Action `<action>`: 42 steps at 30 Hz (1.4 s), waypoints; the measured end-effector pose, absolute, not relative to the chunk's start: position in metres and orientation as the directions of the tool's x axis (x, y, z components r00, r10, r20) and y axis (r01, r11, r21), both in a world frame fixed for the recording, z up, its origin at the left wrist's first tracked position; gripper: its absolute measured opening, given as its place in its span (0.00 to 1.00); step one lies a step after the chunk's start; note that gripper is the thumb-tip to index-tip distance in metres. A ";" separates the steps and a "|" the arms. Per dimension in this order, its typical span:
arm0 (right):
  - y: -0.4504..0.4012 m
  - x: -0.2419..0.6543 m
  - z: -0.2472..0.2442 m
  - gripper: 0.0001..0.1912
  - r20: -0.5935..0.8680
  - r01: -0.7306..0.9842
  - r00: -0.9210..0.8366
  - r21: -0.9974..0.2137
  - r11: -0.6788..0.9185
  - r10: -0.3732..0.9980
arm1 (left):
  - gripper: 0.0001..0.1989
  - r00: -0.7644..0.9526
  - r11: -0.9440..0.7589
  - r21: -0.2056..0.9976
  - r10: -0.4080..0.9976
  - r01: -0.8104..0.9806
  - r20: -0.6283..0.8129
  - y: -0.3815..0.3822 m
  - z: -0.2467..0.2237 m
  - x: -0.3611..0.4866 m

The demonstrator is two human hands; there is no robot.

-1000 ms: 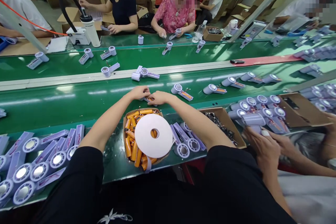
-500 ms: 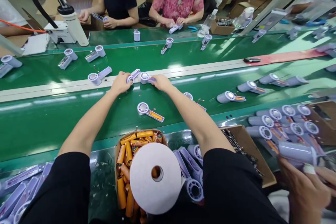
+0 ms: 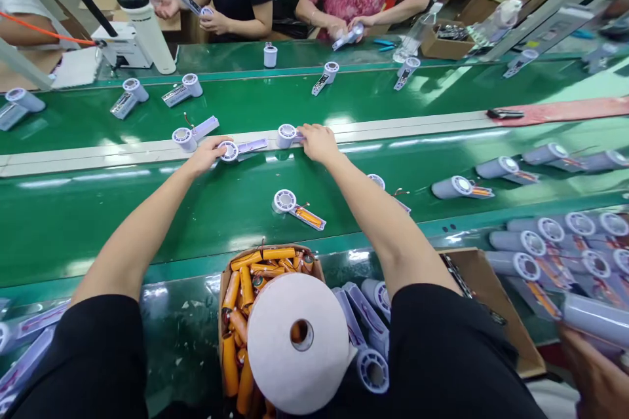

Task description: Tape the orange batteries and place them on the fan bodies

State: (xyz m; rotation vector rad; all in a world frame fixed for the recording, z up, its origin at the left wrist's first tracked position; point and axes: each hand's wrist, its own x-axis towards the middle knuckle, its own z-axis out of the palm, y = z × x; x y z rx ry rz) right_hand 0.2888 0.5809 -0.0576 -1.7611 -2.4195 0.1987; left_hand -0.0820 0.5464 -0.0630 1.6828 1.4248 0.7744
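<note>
My left hand (image 3: 209, 156) is closed round the head of a lavender handheld fan (image 3: 251, 145), whose open handle points right along the pale divider strip. My right hand (image 3: 318, 142) grips the handle of a second handheld fan (image 3: 286, 136), with its round head toward the left. Just beyond my left hand, a fan with loose wires (image 3: 184, 139) rests on the strip. Nearer me on the green belt lies a fan with an orange battery in its handle (image 3: 285, 201). Another fan (image 3: 376, 181) is partly hidden by my right forearm.
Close to me, a paper roll (image 3: 297, 366) sits over a box of orange batteries (image 3: 238, 288). Fan bodies (image 3: 372, 370) lie beside it. A carton (image 3: 514, 314) and a co-worker's hand (image 3: 590, 360) are at right. Two co-workers handle parts across the belt (image 3: 236, 101).
My left hand has moved left with its fan, whose handle now lies flatter along the strip. My right hand keeps hold of its fan. The view has shifted slightly.
</note>
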 end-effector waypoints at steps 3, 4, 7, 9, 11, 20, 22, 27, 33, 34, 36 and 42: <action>0.562 0.294 -0.047 0.36 0.075 0.940 -0.249 -0.223 0.260 0.965 | 0.34 0.200 0.011 0.918 0.975 0.397 -0.098 0.509 -0.047 -0.105; 0.552 0.297 -0.041 0.35 0.083 0.933 -0.257 -0.238 0.269 0.963 | 0.36 0.197 0.051 0.928 0.972 0.369 -0.132 0.489 -0.040 -0.115; 0.502 0.307 -0.014 0.28 0.139 0.848 -0.396 -0.323 0.419 0.908 | 0.43 0.157 0.130 0.909 0.966 0.395 -0.206 0.404 -0.019 -0.146; 0.450 0.314 0.008 0.22 0.188 0.728 -0.513 -0.423 0.540 0.838 | 0.45 0.114 0.145 0.853 0.966 0.501 -0.231 0.333 -0.010 -0.160; 0.386 0.321 0.028 0.19 0.209 0.605 -0.580 -0.536 0.588 0.787 | 0.43 0.076 0.155 0.763 0.963 0.627 -0.257 0.262 -0.008 -0.165; 0.151 0.338 0.036 0.10 0.291 0.437 -0.447 -0.754 0.490 0.846 | 0.25 0.214 -0.212 0.193 0.977 0.958 0.013 0.139 0.007 -0.103; 0.124 0.334 0.028 0.09 0.259 0.468 -0.339 -0.787 0.401 0.904 | 0.23 0.480 -0.496 0.206 0.868 0.843 0.127 0.146 0.021 -0.070; 0.087 0.323 0.013 0.15 0.121 0.373 -0.152 -0.912 0.170 0.981 | 0.35 0.873 -0.833 0.267 0.480 0.484 -0.086 0.177 0.038 0.018; 0.054 0.313 -0.002 0.21 -0.085 0.070 -0.034 -0.994 -0.082 0.996 | 0.38 0.820 -0.795 0.295 0.569 0.530 0.062 0.170 0.049 0.009; 0.050 0.304 -0.004 0.23 -0.133 0.035 -0.089 -0.991 -0.130 0.987 | 0.39 0.766 -0.775 0.292 0.619 0.561 0.172 0.159 0.049 0.000; 0.042 0.277 -0.006 0.28 -0.188 0.024 -0.268 -0.982 -0.189 0.945 | 0.42 0.630 -0.725 0.288 0.687 0.625 0.363 0.133 0.044 -0.016; 0.045 0.219 -0.011 0.17 -0.070 0.221 -0.791 -0.959 0.177 0.607 | 0.49 0.339 -0.586 0.412 0.777 0.697 0.531 0.077 0.006 -0.056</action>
